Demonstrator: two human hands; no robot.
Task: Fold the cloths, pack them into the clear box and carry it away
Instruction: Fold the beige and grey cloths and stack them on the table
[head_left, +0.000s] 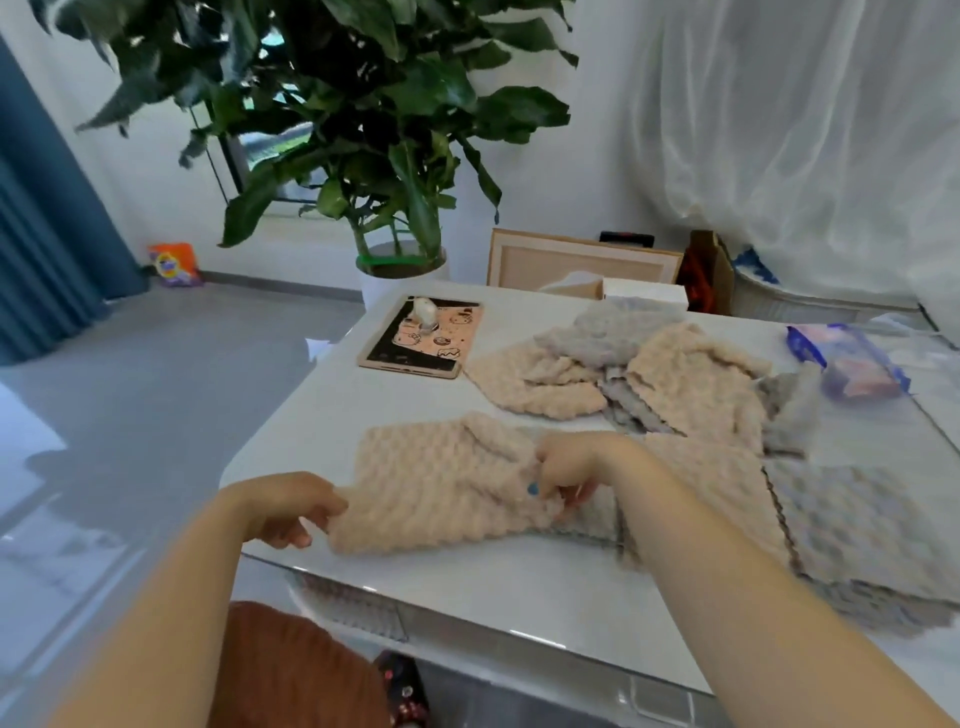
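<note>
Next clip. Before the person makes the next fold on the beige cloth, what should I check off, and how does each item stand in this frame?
1. Left hand pinches the left edge of the beige cloth: ok.
2. Right hand grips the cloth's right side: ok.
3. Cloth lies flat on the table: not ok, a ridge is bunched up beside the right hand.
4. Unfolded pile finished: not ok, several cloths lie crumpled behind.
5. Folded stack lies neat: ok.
6. Clear box within reach: cannot tell, it is not plainly in view.
</note>
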